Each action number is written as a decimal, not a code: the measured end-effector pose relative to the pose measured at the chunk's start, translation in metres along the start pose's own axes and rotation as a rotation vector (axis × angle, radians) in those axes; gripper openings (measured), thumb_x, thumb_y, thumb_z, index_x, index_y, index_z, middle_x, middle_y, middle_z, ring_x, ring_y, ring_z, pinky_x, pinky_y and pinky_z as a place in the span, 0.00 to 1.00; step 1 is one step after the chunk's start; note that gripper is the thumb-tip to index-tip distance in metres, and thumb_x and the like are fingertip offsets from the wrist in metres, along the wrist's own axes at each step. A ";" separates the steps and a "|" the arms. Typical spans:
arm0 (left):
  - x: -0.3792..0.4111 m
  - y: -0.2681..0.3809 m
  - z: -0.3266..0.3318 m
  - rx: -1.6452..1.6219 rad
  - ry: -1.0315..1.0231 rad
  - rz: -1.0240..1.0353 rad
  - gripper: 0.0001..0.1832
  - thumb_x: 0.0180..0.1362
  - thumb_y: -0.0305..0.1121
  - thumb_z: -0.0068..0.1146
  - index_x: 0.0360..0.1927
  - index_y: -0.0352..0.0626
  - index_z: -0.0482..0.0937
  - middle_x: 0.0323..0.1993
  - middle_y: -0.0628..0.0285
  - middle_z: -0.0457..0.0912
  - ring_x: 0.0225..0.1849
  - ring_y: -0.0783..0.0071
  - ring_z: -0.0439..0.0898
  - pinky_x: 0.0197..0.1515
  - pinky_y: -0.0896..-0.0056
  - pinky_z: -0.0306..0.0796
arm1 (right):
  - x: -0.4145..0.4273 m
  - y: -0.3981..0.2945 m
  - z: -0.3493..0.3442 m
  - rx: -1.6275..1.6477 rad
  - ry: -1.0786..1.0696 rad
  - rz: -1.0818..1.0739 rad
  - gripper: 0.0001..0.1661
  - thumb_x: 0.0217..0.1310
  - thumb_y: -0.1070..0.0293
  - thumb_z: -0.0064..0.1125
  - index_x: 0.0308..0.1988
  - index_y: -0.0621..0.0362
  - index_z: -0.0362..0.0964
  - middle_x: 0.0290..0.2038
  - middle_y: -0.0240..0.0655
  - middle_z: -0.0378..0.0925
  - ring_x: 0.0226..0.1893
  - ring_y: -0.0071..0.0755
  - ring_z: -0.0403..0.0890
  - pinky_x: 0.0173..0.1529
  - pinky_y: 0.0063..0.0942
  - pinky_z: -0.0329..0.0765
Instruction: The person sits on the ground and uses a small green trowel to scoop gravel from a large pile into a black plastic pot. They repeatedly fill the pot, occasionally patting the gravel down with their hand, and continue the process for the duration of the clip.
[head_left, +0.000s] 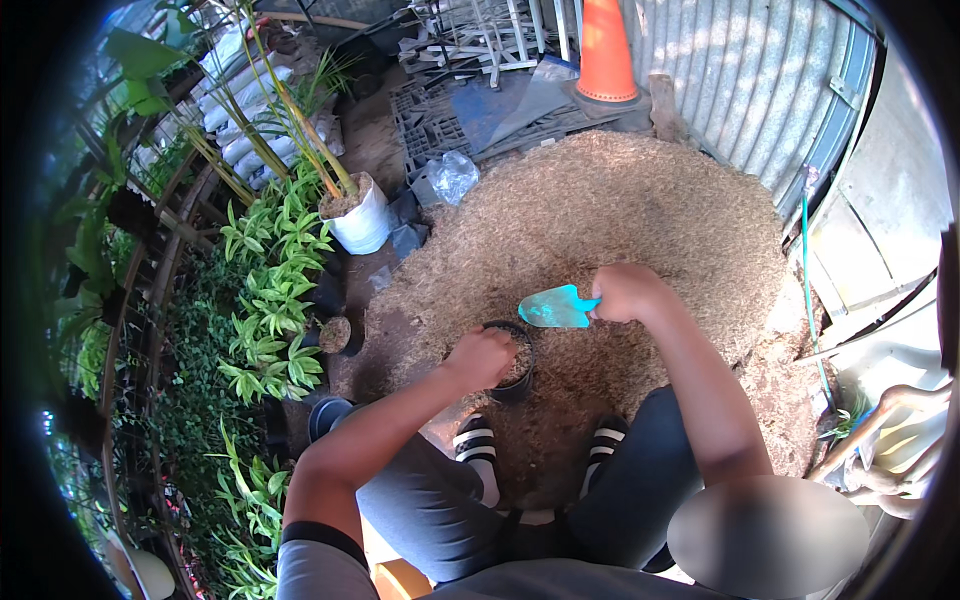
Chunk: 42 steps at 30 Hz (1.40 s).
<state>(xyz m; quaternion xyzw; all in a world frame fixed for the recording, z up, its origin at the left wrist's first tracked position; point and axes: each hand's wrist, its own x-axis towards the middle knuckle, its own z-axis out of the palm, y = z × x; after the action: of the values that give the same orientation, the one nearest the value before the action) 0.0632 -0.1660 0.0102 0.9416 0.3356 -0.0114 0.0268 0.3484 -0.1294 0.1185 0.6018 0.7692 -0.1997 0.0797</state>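
My left hand reaches over the left side of a round black plant pot, its fingers curled at the brown filling. Whether the fingers grip the rim or only touch the filling is hidden. A turquoise hand trowel is in my right hand, held by its handle with the blade pointing left, just above and right of the pot. Some pale residue marks the blade. The pot stands on the ground in front of my feet, at the near edge of a wide heap of light-brown chaff-like material.
Leafy potted plants line the left side, beside a small filled pot and a white grow bag. A clear plastic bag lies beyond the heap. Behind are an orange traffic cone and corrugated metal sheeting.
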 end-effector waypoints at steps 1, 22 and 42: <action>0.005 0.001 0.000 0.007 -0.002 0.006 0.10 0.57 0.40 0.57 0.31 0.45 0.80 0.32 0.61 0.77 0.42 0.59 0.80 0.47 0.55 0.72 | -0.002 0.000 0.000 0.003 -0.012 -0.004 0.14 0.50 0.58 0.68 0.23 0.56 0.79 0.20 0.34 0.81 0.26 0.37 0.84 0.35 0.38 0.80; 0.014 -0.056 -0.058 -0.194 0.132 -0.380 0.07 0.55 0.36 0.57 0.32 0.44 0.80 0.35 0.50 0.82 0.41 0.48 0.82 0.44 0.50 0.76 | -0.022 0.027 -0.010 0.090 -0.022 0.129 0.12 0.50 0.58 0.68 0.29 0.56 0.81 0.24 0.40 0.81 0.31 0.42 0.85 0.38 0.39 0.79; -0.005 -0.068 0.006 -0.373 -0.505 -0.570 0.15 0.54 0.33 0.50 0.41 0.40 0.83 0.38 0.46 0.84 0.47 0.49 0.83 0.49 0.51 0.74 | -0.014 -0.066 0.014 -0.169 -0.053 -0.153 0.10 0.44 0.70 0.61 0.31 0.56 0.82 0.32 0.44 0.83 0.37 0.49 0.85 0.41 0.44 0.81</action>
<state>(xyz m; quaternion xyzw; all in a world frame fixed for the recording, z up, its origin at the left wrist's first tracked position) 0.0166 -0.1170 0.0011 0.7578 0.5618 -0.1876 0.2739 0.2874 -0.1605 0.1247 0.5270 0.8246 -0.1553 0.1350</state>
